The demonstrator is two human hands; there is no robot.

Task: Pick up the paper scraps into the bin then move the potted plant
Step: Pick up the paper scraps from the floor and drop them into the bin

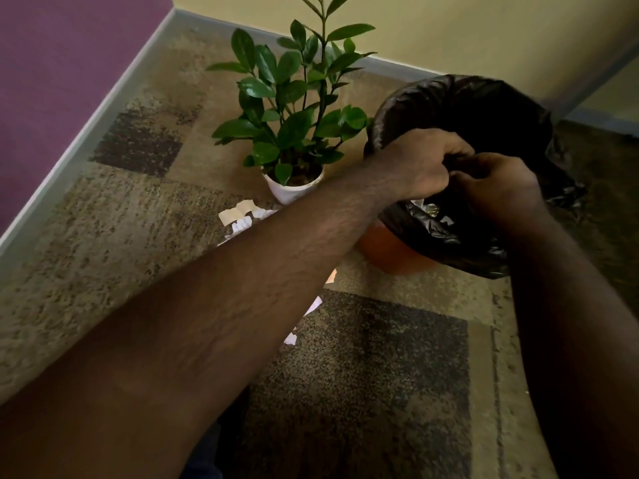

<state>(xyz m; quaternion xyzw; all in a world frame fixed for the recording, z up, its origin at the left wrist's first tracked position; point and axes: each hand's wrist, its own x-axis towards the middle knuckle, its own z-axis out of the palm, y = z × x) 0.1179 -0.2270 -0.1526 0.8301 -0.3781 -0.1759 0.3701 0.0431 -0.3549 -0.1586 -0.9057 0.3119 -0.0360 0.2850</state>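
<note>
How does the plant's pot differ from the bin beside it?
The plant pot is white and holds a leafy plant; the bin is orange, lined with a black bag. The pot stands free; both hands, left hand and right hand, are at the bin's bag. Both sit on the carpet.

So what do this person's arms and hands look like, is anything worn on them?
Both forearms are bare as far as the picture shows: no sleeves, gloves, watch or bracelet. The left hand and right hand show no rings that I can see, though the fingers are partly hidden. The left forearm has fine hair.
</note>
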